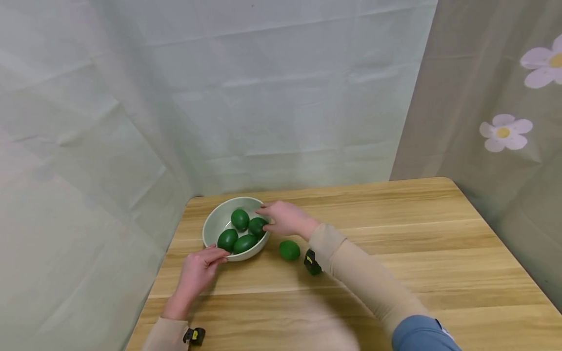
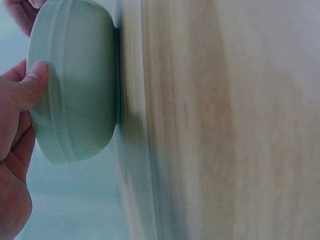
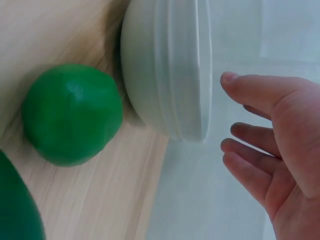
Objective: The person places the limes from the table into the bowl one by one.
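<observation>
A pale green bowl [image 1: 211, 225] stands at the left of the table with several dark green lime-like fruits [image 1: 245, 243] inside. My left hand [image 1: 197, 273] grips its near rim, the thumb on the outer wall, as the left wrist view shows. Over the bowl's right side is my right hand [image 1: 290, 219]; in the right wrist view its fingers are parted, slightly bent, with nothing between them, just off the rim. One bright green lime-like fruit [image 3: 72, 115] lies on the table right of the bowl. Part of another green fruit [image 3: 15, 205] shows at that view's corner.
The wooden table [image 1: 417, 243] runs far to the right. Pale cloth [image 1: 285, 97] hangs behind and to the left, and a brown curtain with white flowers [image 1: 505, 132] hangs at the right. Black wrist cameras [image 1: 312, 262] sit on both arms.
</observation>
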A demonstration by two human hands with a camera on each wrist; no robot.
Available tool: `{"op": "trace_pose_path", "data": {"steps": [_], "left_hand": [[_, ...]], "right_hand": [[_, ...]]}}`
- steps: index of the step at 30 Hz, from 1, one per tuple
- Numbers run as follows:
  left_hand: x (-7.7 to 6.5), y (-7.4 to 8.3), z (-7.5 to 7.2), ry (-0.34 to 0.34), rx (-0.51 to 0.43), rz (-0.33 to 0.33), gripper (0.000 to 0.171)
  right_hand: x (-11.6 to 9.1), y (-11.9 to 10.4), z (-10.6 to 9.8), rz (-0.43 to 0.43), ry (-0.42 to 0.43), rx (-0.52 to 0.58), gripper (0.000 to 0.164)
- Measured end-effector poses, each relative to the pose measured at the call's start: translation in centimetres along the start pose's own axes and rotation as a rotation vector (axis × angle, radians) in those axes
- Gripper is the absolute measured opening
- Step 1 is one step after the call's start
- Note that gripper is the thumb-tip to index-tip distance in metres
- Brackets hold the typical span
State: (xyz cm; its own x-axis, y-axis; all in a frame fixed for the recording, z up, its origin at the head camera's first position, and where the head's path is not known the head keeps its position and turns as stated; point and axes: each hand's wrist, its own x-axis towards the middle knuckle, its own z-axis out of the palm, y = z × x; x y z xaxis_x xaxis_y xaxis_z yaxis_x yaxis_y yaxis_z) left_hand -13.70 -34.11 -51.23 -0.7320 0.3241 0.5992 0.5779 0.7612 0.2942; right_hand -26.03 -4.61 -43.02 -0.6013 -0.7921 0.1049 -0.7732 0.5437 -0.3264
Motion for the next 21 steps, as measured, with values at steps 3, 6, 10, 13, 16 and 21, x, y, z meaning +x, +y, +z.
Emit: {"op": "trace_pose_path", "data": {"steps": [3,6,10,13,16,21], "left_hand": [[0.0,0.0,0.0,-0.002,-0.001,-0.004,0.029],[-0.1,-0.1,-0.1,-0.004,0.002,-0.011,0.029],[-0.2,-0.3,-0.3,-0.004,0.009,-0.015,0.030],[-0.2,-0.4,-0.4,-0.002,0.011,-0.019,0.030],[-0.3,-0.4,-0.5,-0.005,0.011,-0.027,0.030],[-0.2,-0.4,-0.7,-0.009,0.014,-0.046,0.029]], "right_hand": [[-0.4,0.3,-0.1,-0.008,0.017,0.016,0.051],[-0.7,0.7,-0.1,-0.016,0.030,0.017,0.048],[-1.3,1.0,-0.1,-0.026,0.046,0.032,0.045],[-1.8,1.2,-0.4,-0.033,0.059,0.042,0.044],[-2.4,1.4,-0.5,-0.031,0.070,0.055,0.044],[-3.6,1.9,-0.5,-0.016,0.065,0.085,0.043]]}}
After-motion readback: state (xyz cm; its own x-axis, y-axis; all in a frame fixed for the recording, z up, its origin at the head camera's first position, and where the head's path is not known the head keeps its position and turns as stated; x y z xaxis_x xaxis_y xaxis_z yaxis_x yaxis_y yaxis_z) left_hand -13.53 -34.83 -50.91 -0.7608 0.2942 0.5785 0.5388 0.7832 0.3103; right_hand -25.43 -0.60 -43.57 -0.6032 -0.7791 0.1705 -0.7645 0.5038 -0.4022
